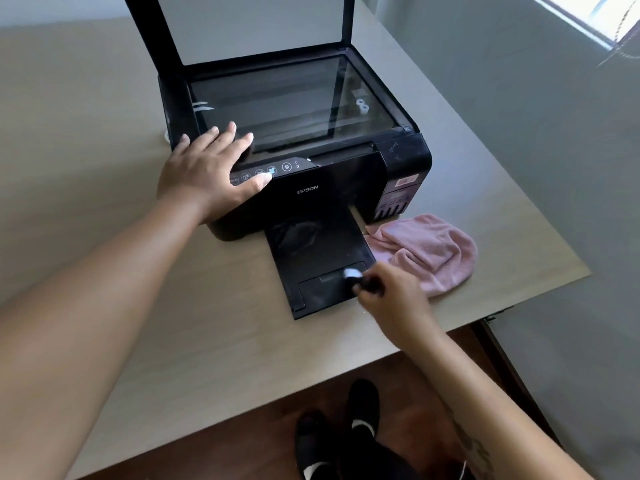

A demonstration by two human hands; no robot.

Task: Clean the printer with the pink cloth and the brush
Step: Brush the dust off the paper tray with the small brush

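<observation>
A black Epson printer point(332, 188) stands on the table with its scanner lid point(242, 26) raised and the glass bed exposed. Its output tray point(318, 268) is pulled out toward me. My left hand point(207, 171) lies flat and open on the printer's front left corner, fingers on the glass edge, thumb by the control buttons. My right hand point(391, 296) grips a small black brush point(355, 277) whose pale bristles touch the tray's front right part. The pink cloth point(429, 251) lies crumpled on the table right of the tray, untouched.
The beige table point(104, 133) ends close to the cloth on the right and near my body at the front. A grey wall point(519, 98) stands to the right. My feet in dark shoes point(339, 434) are on the brown floor below.
</observation>
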